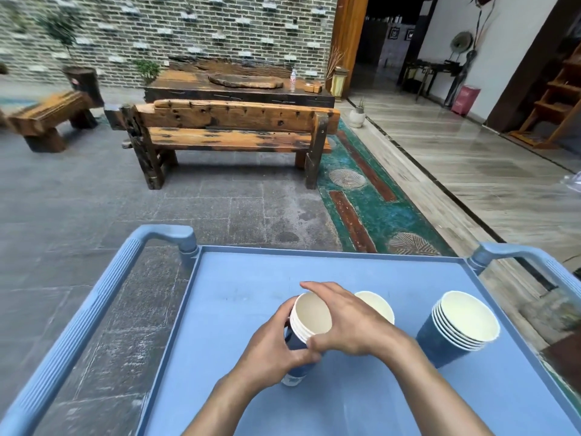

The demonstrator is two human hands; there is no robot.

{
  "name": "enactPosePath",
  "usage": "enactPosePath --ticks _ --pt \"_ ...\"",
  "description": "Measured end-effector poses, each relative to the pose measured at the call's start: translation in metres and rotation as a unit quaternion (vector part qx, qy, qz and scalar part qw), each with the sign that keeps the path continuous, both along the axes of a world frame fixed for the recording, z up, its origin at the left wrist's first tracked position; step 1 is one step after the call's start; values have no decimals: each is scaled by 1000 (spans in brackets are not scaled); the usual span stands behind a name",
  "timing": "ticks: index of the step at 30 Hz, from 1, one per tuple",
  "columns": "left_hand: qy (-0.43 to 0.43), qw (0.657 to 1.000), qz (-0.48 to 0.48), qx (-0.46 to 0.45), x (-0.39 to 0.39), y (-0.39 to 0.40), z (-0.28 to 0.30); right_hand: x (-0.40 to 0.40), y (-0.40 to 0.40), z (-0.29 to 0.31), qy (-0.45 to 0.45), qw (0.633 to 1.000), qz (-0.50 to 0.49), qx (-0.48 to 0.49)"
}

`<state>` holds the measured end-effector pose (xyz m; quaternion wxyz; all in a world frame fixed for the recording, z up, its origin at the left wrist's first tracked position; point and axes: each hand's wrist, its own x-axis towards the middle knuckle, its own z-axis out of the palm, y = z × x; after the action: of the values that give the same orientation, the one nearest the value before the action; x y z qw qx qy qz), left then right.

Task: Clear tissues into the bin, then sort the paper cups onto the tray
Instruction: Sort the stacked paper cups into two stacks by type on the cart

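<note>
On the blue plastic cart tray [239,278], your left hand [270,344] grips a nested stack of blue paper cups [301,335] while your right hand [349,319] pinches its rims. You're sorting cups; next, probably join them to the taller nested stack [456,328] at right.

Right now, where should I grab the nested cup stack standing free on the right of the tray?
Grip the nested cup stack around its blue side wall below the layered rims, coming from the right side, probably. It stands upright and apart from the hands, with bare tray around it.
</note>
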<state>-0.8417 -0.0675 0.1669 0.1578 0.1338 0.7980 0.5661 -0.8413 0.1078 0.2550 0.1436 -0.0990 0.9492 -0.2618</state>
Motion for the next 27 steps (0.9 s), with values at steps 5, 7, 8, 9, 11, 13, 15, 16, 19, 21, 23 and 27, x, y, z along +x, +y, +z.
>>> enactPosePath --ticks 5,7,8,9,11,13,15,16,19,21,23,27 --pt "1 1000 0 -5 -2 1 1 -7 22 20 36 993 -54 -98" --pt "-3 1000 5 -5 -3 0 2 -10 36 29 37 978 -99 -178" --pt "-6 1000 7 -4 -4 -1 2 -12 44 33 35 968 -120 -218" --pt "-11 1000 8 -2 -5 -2 2 -13 51 37 32 955 -141 -259" --pt "-18 1000 11 1 -7 -4 2 -16 64 41 29 924 -188 -332" --pt "-17 1000 11 -1 -8 -6 2 -18 76 44 40 895 -236 -377" --pt "-14 1000 12 -2 -8 -7 1 -17 84 45 51 875 -262 -405" --pt "-15 1000 14 -1 -8 -8 1 -16 88 46 57 870 -269 -410" --pt "-20 1000 17 4 -8 -8 1 -11 99 48 102 876 -285 -376" --pt "-27 999 17 10 -8 -9 2 -8 103 46 157 890 -310 -295" --pt "-34 999 21 14 -9 -8 4 -4 103 40 197 908 -320 -187" --pt "-47 998 24 29 -9 -10 4 1 89 13 206 932 -291 -69"
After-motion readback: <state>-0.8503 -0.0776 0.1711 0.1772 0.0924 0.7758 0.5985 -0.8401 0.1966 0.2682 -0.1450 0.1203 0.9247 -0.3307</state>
